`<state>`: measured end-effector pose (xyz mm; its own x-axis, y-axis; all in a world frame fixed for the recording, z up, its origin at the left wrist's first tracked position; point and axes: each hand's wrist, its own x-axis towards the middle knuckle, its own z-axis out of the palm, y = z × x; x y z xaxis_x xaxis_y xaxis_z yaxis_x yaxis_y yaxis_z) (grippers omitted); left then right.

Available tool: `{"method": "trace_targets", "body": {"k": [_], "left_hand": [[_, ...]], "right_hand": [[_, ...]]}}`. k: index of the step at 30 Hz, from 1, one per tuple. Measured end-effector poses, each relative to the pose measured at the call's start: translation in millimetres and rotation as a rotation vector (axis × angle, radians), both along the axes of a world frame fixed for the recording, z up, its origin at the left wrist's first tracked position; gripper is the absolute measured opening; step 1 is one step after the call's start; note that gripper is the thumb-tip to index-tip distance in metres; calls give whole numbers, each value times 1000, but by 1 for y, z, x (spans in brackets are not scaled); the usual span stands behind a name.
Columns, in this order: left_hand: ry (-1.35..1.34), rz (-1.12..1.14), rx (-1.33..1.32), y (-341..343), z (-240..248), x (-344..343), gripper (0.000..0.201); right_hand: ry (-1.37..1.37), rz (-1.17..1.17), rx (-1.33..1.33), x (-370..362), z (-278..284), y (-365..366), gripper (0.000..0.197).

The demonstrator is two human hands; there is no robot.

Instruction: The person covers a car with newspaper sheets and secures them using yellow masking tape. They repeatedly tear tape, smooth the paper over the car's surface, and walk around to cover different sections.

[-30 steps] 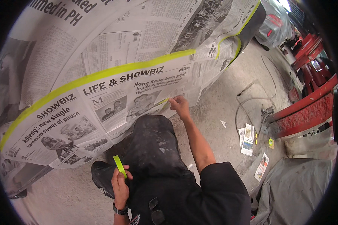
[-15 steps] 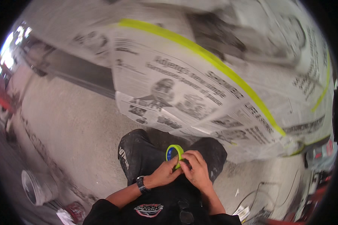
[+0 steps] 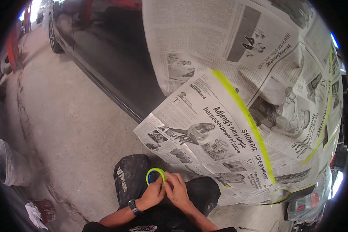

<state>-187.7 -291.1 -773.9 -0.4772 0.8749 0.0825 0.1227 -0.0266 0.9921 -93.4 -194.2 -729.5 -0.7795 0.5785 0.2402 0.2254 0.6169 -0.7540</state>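
A roll of yellow-green masking tape (image 3: 147, 176) with a blue inner side stands on edge above my lap. My left hand (image 3: 150, 198), with a dark watch at its wrist, is closed around the roll's lower part. My right hand (image 3: 176, 191) has its fingers bent and pressed against the roll's right edge; the fingertips are partly hidden, and I cannot tell whether they pinch a loose tape end. In front of my knees hangs newspaper (image 3: 199, 112) over a car's side, with a long yellow-green tape strip (image 3: 246, 116) stuck across it.
The dark car door (image 3: 114, 50) shows bare left of the newspaper. Concrete floor (image 3: 77, 116) stretches along the car. A whitish bucket (image 3: 11, 164) and a dark red container (image 3: 46, 210) with white paper or cloth stand at the left. A plastic-covered car is at the right.
My view has swung, bringing more of the dark door into sight and turning the newspaper. Both hands stay at the tape roll, now lower and further left in the picture.
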Motion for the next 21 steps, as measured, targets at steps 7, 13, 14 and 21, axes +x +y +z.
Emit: {"method": "trace_targets", "body": {"k": [7, 13, 14, 21], "left_hand": [[-50, -193, 10, -7, 7, -39, 34], [-19, -239, 26, -16, -5, -43, 26], [-84, -248, -2, -19, 0, -45, 26], [-258, -125, 121, -24, -1, -55, 17]], "right_hand": [[-72, 156, 88, -20, 16, 18, 6], [-431, 241, 384, -17, 0, 16, 24], [-465, 249, 323, -18, -1, 17, 26], [-135, 384, 205, -43, 16, 19, 17]]}}
